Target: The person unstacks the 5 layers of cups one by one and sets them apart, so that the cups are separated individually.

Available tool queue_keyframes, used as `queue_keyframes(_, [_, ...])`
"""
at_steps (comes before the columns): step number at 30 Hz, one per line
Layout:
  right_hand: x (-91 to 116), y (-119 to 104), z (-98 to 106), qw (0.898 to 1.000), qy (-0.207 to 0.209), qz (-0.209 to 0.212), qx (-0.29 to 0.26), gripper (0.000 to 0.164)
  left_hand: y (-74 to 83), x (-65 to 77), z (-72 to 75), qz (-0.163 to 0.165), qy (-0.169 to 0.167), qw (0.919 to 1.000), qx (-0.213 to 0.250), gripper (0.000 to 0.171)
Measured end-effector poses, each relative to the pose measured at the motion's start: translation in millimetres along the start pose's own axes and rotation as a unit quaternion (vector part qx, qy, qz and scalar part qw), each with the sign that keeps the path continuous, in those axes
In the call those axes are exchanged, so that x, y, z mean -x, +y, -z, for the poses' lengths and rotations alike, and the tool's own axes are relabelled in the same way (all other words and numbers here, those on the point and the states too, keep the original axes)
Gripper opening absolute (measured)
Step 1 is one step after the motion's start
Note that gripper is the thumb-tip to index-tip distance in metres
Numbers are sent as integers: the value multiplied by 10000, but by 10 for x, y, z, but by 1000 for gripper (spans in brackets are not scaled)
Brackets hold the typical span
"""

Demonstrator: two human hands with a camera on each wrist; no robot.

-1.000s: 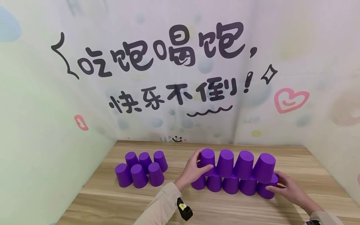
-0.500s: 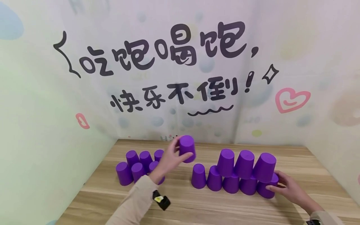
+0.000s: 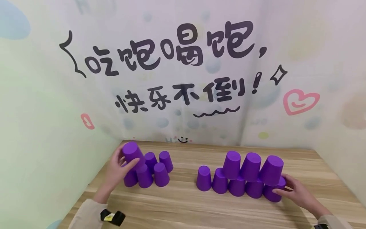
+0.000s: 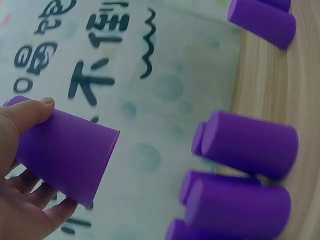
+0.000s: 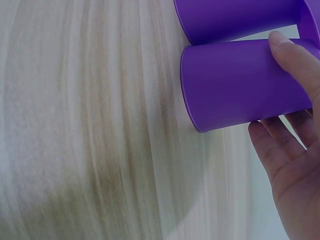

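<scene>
My left hand (image 3: pixel 117 170) grips an upside-down purple cup (image 4: pixel 67 150), thumb on one side and fingers on the other. In the head view that cup is at the front-left of the left cluster of upside-down purple cups (image 3: pixel 161 175), overlapping those behind it; the left wrist view shows it apart from them. On the right, my right hand (image 3: pixel 300 194) holds the rightmost bottom cup (image 5: pixel 240 85) of a two-layer row. Three cups, among them a middle one (image 3: pixel 250 167), stand on the seams of the bottom row. The leftmost bottom cup (image 3: pixel 204 178) has nothing on top.
The wooden table (image 3: pixel 183 206) carries both groups, with a stretch of bare wood between them. A printed cloth wall (image 3: pixel 183 121) rises at the table's back edge, and a pale green wall (image 3: pixel 43 127) closes the left side.
My left hand has lifted the leftmost top-layer cup off the right-hand row and carried it left to the other cluster. My right hand stays on its cup.
</scene>
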State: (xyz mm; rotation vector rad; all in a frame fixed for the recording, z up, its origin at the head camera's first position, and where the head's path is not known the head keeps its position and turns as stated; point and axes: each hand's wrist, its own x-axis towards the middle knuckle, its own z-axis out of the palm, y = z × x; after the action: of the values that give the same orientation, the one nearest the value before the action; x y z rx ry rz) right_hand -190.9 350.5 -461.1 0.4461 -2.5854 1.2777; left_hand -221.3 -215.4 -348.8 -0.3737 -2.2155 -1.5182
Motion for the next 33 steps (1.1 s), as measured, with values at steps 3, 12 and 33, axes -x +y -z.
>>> queue_keyframes(3, [5, -12, 4, 10000, 30, -11, 56, 50, -311, 125, 197, 242, 186, 9994, -180, 59])
queue_keyframes(12, [2, -18, -1, 10000, 41, -20, 70, 50, -1749, 487, 557, 691, 664, 9950, -295, 71])
queue_keyframes(33, [7, -24, -1, 10000, 27, 16, -25, 49, -1061, 795, 330, 2342, 99, 9694, -725, 69])
